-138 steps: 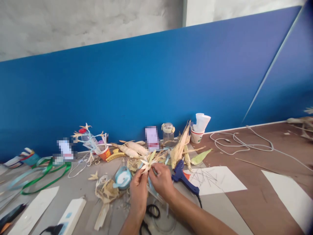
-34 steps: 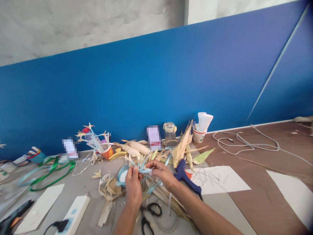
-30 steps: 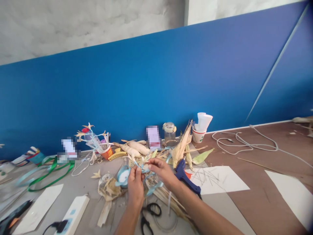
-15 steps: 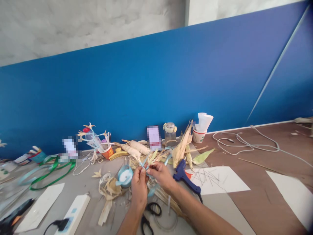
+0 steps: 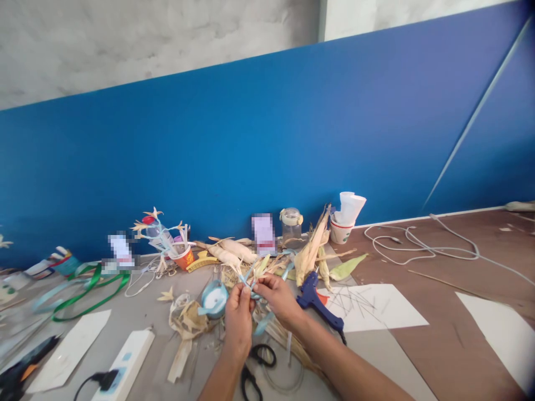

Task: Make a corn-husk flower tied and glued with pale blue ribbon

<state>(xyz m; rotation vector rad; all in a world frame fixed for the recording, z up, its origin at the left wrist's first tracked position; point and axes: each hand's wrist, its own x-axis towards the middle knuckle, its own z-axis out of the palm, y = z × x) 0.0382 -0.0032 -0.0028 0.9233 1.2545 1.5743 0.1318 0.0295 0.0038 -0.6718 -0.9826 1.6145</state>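
My left hand (image 5: pixel 240 306) is closed, its thumb and fingers pinching a corn-husk flower (image 5: pixel 261 269) by its stem, which is wrapped in light blue ribbon. From the right, my right hand (image 5: pixel 273 295) pinches the blue ribbon (image 5: pixel 264 322) at the same stem, close to my left fingertips. A loose length of that ribbon hangs below my hands. Just left of my left hand lies a roll of light blue ribbon (image 5: pixel 214 299). Black-handled scissors (image 5: pixel 263 356) rest beneath my wrists. The exact grip points are partly hidden by my fingers.
A blue glue gun (image 5: pixel 317 301) lies right of my right hand, beside white paper (image 5: pixel 384 306) with thin wires. Dried husks (image 5: pixel 311 250), a jar (image 5: pixel 291 228) and a paper cup (image 5: pixel 341 229) stand behind. At left are a power strip (image 5: pixel 129 359) and green ribbon (image 5: pixel 90 298).
My right fingers have shifted very slightly at the stem. Both hands keep their pinch, and the surroundings moved only a little with the camera.
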